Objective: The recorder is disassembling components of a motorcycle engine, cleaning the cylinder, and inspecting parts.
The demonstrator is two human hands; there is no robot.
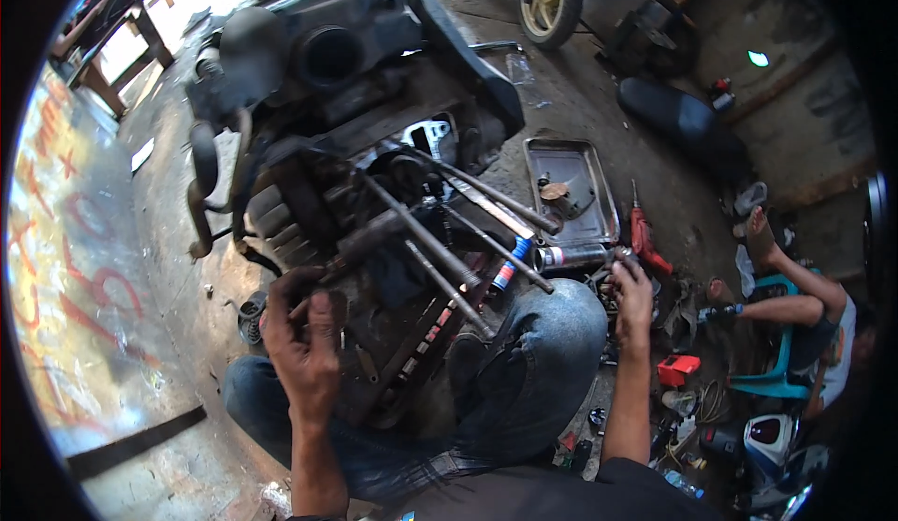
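A partly stripped motorcycle (pixel 332 63) stands in front of me, its dark engine and frame exposed. Several metal bars (pixel 416 226) stick out of it toward my knees. My left hand (pixel 313 339) is beside the engine's lower left, fingers curled and thumb up; anything inside them is hidden. Just beyond my bent right knee, my right hand (pixel 632 301) pinches a small metal part (pixel 621 257) whose kind I cannot make out. By its fingertips lies a dark spray can (pixel 572 257). A tube with a blue label (pixel 511 264) rests among the bars.
Right of the motorcycle lies a metal tray (pixel 610 189) with parts in it. Next to it are a red power drill (pixel 642 240) and a red box (pixel 677 369). A black seat (pixel 678 119) lies farther off. Another person (pixel 823 334) sits on a teal chair (pixel 776 385) at right.
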